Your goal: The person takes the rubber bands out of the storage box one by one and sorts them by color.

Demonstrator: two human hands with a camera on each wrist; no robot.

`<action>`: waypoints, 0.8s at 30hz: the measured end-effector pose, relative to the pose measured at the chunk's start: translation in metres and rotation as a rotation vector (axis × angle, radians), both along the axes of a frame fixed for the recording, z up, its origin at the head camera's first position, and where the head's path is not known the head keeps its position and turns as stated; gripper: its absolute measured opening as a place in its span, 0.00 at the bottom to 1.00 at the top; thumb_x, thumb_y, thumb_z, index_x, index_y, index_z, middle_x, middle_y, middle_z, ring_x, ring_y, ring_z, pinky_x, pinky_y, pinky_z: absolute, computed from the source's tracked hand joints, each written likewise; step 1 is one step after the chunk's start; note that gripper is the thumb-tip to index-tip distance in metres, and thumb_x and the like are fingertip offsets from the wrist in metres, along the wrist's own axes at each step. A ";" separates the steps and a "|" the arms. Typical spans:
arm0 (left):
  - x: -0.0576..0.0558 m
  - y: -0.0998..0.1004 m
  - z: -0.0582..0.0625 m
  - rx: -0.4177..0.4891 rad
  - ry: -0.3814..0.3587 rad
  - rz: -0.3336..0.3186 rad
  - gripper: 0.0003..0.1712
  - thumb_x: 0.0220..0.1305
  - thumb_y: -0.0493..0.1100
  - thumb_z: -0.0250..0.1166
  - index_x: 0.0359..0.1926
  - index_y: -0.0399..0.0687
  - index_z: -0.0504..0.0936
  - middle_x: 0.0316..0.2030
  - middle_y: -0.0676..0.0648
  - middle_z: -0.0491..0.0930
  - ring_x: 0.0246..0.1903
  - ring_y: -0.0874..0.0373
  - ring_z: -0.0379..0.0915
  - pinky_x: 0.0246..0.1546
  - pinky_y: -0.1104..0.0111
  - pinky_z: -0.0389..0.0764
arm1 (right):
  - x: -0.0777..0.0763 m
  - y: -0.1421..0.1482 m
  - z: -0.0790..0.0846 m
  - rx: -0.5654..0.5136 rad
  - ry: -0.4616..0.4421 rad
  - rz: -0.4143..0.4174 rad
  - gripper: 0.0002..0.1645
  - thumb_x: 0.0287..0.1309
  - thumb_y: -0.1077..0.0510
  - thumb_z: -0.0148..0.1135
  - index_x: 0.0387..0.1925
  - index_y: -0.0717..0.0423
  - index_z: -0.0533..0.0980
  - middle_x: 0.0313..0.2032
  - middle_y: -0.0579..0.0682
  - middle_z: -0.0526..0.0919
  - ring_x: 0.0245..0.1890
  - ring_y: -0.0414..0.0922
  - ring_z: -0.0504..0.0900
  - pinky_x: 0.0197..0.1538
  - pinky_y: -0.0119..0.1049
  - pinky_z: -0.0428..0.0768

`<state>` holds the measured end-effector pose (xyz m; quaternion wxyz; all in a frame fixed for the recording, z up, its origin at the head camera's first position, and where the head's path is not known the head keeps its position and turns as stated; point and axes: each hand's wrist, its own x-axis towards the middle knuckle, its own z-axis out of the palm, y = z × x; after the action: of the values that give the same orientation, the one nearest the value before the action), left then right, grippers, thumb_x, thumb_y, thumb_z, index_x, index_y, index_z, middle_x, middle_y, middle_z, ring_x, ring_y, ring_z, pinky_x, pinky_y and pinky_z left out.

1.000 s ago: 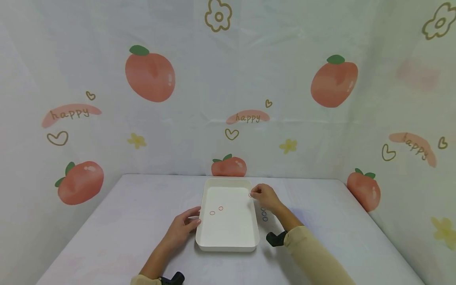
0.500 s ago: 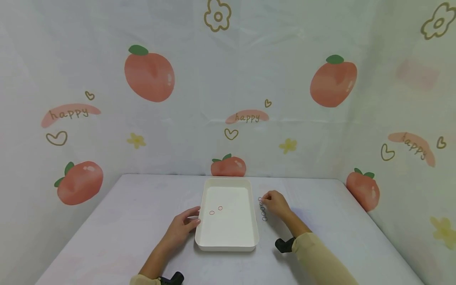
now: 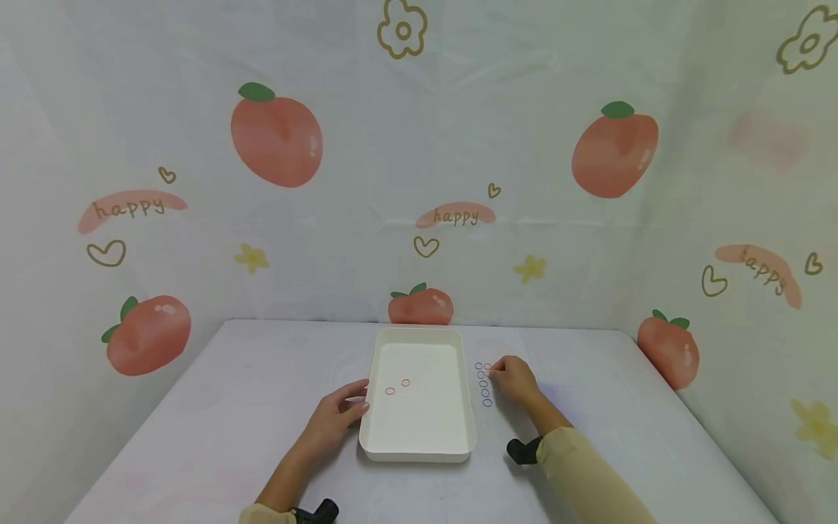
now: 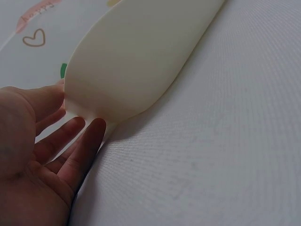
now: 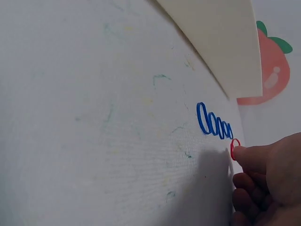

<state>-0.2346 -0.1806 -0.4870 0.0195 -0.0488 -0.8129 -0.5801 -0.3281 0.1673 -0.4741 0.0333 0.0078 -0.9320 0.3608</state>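
A white rectangular tray (image 3: 419, 407) stands mid-table with two small red rings, one nearer its left wall (image 3: 390, 391) and a second red ring (image 3: 406, 383) slightly farther back. My left hand (image 3: 332, 421) holds the tray at its left side; in the left wrist view the thumb meets the rim and fingertips (image 4: 99, 126) touch the lower wall. To the right of the tray, my right hand (image 3: 517, 380) pinches a red ring (image 5: 235, 149) close to the tabletop. Beside it runs a column of several blue rings (image 3: 483, 384), lying apart from the tray wall.
The white cloth-covered table (image 3: 262, 386) reaches back to a curtain (image 3: 353, 255) printed with fruit, hearts and flowers. A black wrist device (image 3: 524, 451) sits under the right forearm, and another black wrist device (image 3: 317, 511) is at the left wrist.
My right hand has moved from above the tray's right rim, outward and down to the table beside the blue rings, carrying a red ring. The left hand and tray keep their place.
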 end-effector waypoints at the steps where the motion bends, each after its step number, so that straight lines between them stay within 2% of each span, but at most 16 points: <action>1: 0.000 0.000 0.000 0.001 0.001 0.000 0.25 0.65 0.35 0.63 0.63 0.40 0.74 0.53 0.41 0.78 0.45 0.51 0.79 0.44 0.62 0.81 | -0.001 0.000 0.000 0.005 0.001 0.001 0.05 0.59 0.66 0.62 0.28 0.63 0.77 0.26 0.51 0.76 0.29 0.47 0.73 0.33 0.37 0.72; 15: 0.001 0.001 0.002 0.017 -0.016 -0.005 0.26 0.66 0.36 0.63 0.64 0.40 0.73 0.54 0.41 0.77 0.46 0.50 0.79 0.44 0.62 0.82 | -0.004 -0.004 0.004 0.041 -0.043 -0.038 0.05 0.59 0.65 0.63 0.28 0.63 0.77 0.26 0.52 0.76 0.30 0.48 0.74 0.35 0.40 0.74; 24: 0.002 0.002 0.003 0.004 -0.008 0.005 0.26 0.65 0.36 0.63 0.64 0.41 0.73 0.54 0.40 0.78 0.45 0.50 0.79 0.43 0.62 0.82 | -0.003 -0.003 0.008 -0.008 0.004 -0.075 0.03 0.54 0.66 0.65 0.28 0.64 0.79 0.27 0.52 0.78 0.31 0.48 0.75 0.36 0.40 0.73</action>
<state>-0.2327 -0.1791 -0.4841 0.0179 -0.0443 -0.8120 -0.5816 -0.3316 0.1642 -0.4658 0.0486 -0.0268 -0.9300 0.3632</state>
